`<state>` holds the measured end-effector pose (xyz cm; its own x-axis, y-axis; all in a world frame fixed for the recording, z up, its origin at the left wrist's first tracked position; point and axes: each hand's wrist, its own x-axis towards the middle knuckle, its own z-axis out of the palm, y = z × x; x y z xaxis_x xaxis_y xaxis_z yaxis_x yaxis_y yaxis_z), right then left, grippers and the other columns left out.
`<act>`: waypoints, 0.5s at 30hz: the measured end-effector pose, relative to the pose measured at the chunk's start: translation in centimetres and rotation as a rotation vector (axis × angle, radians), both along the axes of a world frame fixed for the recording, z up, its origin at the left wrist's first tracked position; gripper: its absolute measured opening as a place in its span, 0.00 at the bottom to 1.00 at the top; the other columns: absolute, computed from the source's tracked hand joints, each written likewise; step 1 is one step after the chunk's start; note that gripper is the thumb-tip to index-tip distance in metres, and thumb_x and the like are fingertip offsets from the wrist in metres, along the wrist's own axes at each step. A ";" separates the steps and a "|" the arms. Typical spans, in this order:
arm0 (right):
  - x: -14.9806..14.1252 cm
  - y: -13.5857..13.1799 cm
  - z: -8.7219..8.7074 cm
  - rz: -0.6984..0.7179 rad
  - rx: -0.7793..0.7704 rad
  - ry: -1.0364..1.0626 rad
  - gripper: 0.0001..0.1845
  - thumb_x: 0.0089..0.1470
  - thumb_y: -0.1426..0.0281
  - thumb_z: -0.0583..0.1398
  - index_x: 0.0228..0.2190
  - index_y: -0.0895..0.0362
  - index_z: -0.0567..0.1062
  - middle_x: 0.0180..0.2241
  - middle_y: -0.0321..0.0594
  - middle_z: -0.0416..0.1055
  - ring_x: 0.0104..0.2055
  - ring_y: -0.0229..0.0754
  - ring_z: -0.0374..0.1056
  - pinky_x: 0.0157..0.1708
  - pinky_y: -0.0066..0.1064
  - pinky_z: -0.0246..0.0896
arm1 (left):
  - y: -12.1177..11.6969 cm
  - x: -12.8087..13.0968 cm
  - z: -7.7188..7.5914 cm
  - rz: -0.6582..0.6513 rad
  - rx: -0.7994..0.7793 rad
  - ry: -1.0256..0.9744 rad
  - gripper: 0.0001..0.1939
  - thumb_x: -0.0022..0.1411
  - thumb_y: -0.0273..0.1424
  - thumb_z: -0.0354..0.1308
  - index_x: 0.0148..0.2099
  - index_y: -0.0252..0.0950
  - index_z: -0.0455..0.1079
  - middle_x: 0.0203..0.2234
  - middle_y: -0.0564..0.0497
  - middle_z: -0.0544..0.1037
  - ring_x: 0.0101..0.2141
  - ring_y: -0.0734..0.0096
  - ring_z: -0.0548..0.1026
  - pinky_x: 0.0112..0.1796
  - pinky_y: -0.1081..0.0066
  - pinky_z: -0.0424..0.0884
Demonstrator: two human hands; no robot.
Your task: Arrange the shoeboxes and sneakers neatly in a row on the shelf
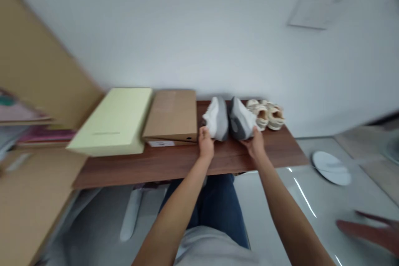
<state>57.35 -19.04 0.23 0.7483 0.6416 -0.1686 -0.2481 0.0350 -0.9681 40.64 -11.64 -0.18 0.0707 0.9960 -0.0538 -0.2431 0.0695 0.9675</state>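
Note:
My left hand (206,143) is closed on the heel end of a white and grey sneaker (217,118), which is tipped on its side with its sole facing right. The matching sneaker (242,119) is in my right hand (254,143), gripped at its heel and tilted so that its dark grey sole faces left. Both are over the brown wooden shelf (224,158), toes toward the wall. Just right of them stands a pair of cream shoes (267,114). A brown cardboard box (171,114) lies close to the left of my left hand.
A pale yellow box (114,120) lies on the shelf's left part. Cardboard (34,191) and a tan panel (40,58) stand at the far left. A white wall (199,29) with a socket plate (321,7) rises behind. On the floor at right is a white round disc (331,168).

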 end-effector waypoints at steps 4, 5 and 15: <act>1.7 -2.1 1.0 0.064 -0.331 -0.358 0.26 0.50 0.44 0.57 0.37 0.53 0.68 0.28 0.40 0.74 0.32 0.46 0.72 0.38 0.43 0.69 | 0.0 -0.7 -0.6 -0.074 -0.154 0.024 0.15 0.69 0.43 0.43 0.51 0.43 0.59 0.49 0.46 0.71 0.35 0.72 0.76 0.28 0.72 0.75; 2.6 -2.7 1.6 0.014 -0.394 -0.525 0.24 0.50 0.46 0.58 0.37 0.53 0.69 0.29 0.43 0.75 0.34 0.48 0.72 0.41 0.44 0.68 | -0.4 -1.0 -0.6 -0.107 -0.159 0.090 0.17 0.68 0.43 0.44 0.54 0.44 0.58 0.52 0.44 0.69 0.34 0.72 0.77 0.26 0.72 0.75; 7.6 -4.7 7.0 -0.143 -0.233 -0.970 0.13 0.50 0.58 0.63 0.37 0.48 0.78 0.53 0.51 0.70 0.63 0.57 0.58 0.65 0.56 0.40 | -5.2 -16.2 1.4 0.364 0.593 0.816 0.25 0.66 0.38 0.53 0.63 0.38 0.59 0.62 0.35 0.61 0.64 0.55 0.57 0.62 0.50 0.53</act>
